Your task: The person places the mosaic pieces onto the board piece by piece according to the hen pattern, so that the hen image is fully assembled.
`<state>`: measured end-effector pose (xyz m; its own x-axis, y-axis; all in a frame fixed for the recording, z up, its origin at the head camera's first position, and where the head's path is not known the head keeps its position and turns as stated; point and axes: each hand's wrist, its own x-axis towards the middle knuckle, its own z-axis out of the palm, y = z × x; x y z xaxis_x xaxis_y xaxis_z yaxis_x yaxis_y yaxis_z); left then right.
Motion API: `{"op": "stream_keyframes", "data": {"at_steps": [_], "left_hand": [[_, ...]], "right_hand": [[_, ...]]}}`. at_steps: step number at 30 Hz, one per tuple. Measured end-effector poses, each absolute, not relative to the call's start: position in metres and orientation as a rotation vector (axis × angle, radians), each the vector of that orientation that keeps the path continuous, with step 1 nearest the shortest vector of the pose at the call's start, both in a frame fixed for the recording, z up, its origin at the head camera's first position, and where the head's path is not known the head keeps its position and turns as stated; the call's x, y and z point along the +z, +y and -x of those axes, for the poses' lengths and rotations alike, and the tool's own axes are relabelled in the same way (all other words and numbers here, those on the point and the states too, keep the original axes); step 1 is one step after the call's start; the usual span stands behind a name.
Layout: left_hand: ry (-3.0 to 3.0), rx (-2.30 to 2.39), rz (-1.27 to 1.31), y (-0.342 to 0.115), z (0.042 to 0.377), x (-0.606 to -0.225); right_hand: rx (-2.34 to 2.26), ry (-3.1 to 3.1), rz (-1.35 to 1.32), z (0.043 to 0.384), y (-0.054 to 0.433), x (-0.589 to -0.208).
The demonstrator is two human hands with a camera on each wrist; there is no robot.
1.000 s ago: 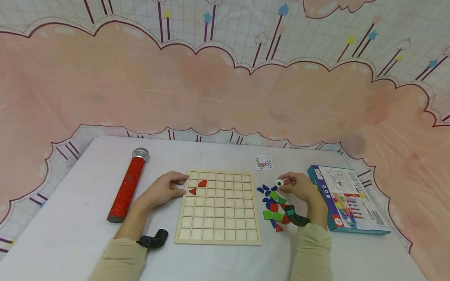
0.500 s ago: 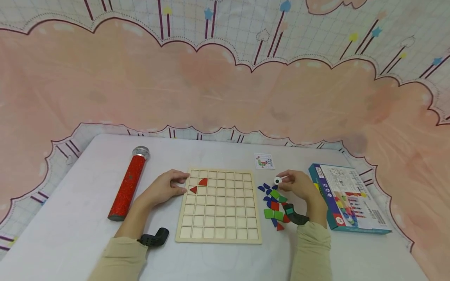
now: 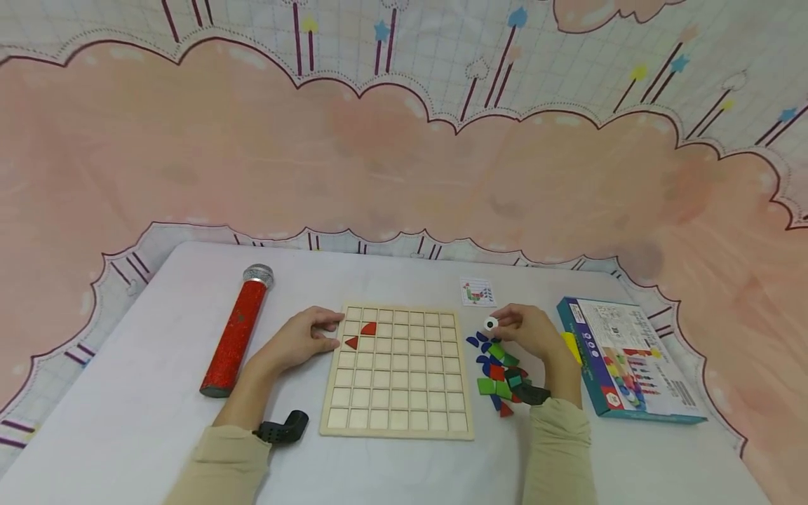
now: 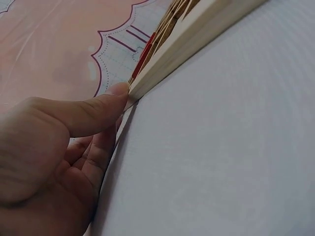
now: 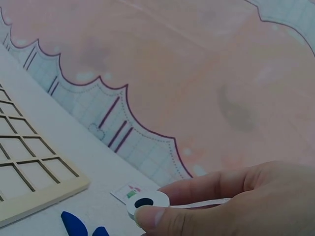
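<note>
My right hand [image 3: 527, 330] pinches a white disc with a black centre [image 3: 491, 324], like an eye piece, between thumb and fingers. In the right wrist view the disc [image 5: 147, 202] faces up above the table, the thumb on its near side. Under that hand lies a loose group of blue, green and red flat shapes, such as a green tile [image 3: 486, 386]. My left hand [image 3: 303, 337] touches the left edge of a wooden grid board [image 3: 398, 436]; in the left wrist view the thumb [image 4: 98, 110] meets the board's side [image 4: 172, 51]. A red quarter-circle [image 3: 369, 329] and a red triangle [image 3: 352, 342] sit in the board's upper-left cells.
A small picture card [image 3: 477, 292] lies behind the pieces. To the right is a flat printed box [image 3: 637, 361], a yellow object [image 3: 571, 347] beside it. A red microphone [image 3: 236, 337] lies left of my left forearm. Patterned cloth hangs beyond the white table [image 3: 113, 393].
My right hand has moved slightly left with the white disc, towards the board. The left hand stays at the board's edge; the pieces on the board are unchanged.
</note>
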<state>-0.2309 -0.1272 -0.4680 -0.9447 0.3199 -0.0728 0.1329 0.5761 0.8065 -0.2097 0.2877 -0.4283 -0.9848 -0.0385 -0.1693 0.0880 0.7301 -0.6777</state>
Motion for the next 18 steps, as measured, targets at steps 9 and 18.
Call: {"op": "stream_keyframes", "data": {"at_steps": [9,18], "left_hand": [[2.601,1.300,-0.392,-0.127,0.230,-0.468],[2.616,1.284,-0.374,-0.127,0.231,-0.470]], "right_hand": [[-1.086,2.773,0.009,0.212,0.283,-0.432],[-1.095,2.825,0.000,0.211,0.274,-0.433]]}}
